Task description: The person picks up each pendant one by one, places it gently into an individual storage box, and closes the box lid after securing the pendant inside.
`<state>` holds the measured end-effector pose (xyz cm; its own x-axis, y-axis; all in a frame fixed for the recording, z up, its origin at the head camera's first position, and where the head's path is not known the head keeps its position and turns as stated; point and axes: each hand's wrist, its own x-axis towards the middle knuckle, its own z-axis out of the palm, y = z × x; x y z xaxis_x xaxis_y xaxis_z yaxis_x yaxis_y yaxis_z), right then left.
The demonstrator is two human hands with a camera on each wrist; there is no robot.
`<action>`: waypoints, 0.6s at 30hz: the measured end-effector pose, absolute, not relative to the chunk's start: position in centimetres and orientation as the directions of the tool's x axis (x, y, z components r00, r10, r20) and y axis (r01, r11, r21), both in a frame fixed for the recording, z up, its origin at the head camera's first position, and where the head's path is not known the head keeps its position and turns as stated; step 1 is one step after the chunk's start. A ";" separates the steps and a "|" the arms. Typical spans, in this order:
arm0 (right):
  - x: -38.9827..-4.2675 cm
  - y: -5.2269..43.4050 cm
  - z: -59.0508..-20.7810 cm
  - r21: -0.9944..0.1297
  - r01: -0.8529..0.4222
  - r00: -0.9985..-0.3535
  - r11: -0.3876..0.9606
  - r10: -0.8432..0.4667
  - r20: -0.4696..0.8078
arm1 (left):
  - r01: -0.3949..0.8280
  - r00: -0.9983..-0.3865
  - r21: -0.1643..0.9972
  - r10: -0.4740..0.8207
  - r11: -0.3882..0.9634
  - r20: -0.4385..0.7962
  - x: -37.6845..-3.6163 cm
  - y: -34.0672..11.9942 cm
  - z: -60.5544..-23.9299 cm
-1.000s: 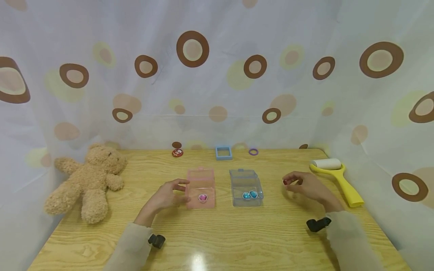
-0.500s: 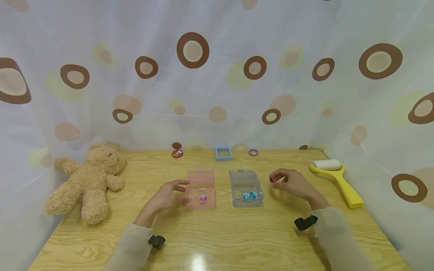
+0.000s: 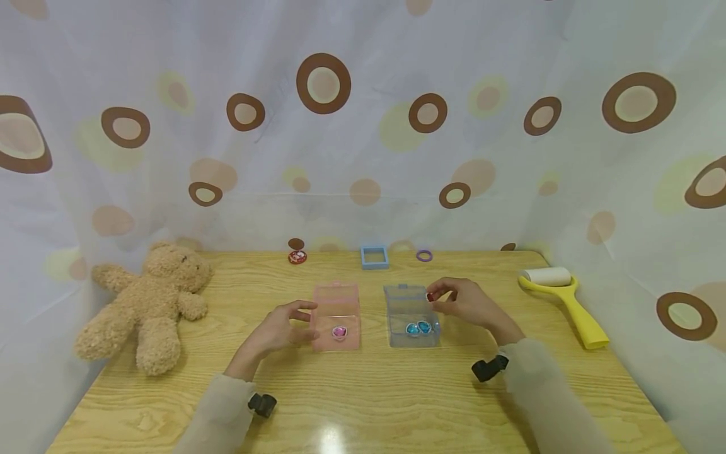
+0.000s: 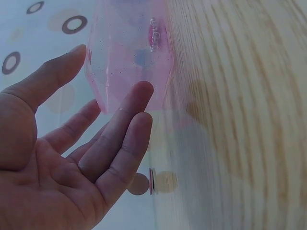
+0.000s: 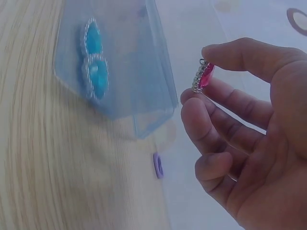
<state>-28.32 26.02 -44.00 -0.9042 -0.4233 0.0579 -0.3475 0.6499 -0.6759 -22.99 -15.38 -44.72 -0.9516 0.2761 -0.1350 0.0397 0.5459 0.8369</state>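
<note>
On the worktop (image 3: 363, 391) two open boxes stand side by side: the left box (image 3: 336, 314) holds one gem (image 3: 339, 331), the right box (image 3: 411, 314) holds two gems (image 3: 418, 327). The left hand (image 3: 276, 329) lies just left of the left box; the right hand (image 3: 467, 302), pinching a gem (image 3: 430, 296), is over the right box's right edge. A stuffed bear (image 3: 144, 302) lies far left, a lint roller (image 3: 564, 299) far right, and behind the boxes sit a badge (image 3: 297, 256), a small frame (image 3: 374, 256) and a ring (image 3: 423, 255).

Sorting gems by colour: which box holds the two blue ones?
The blue box, right of the pink box, which holds a single pink gem.
</note>
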 end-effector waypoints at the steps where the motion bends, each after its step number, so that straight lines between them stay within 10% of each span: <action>1: -28.4 25.7 -44.0 -0.676 -0.352 -0.901 0.647 -0.429 0.059 | 0.041 -0.952 0.837 0.276 0.546 -0.134 -23.0 -15.4 -44.7; 18: -28.3 19.0 -43.1 -0.696 -0.410 -0.842 0.590 -0.538 0.041 | 0.040 -0.952 0.836 0.275 0.547 -0.134 -22.9 -15.3 -44.6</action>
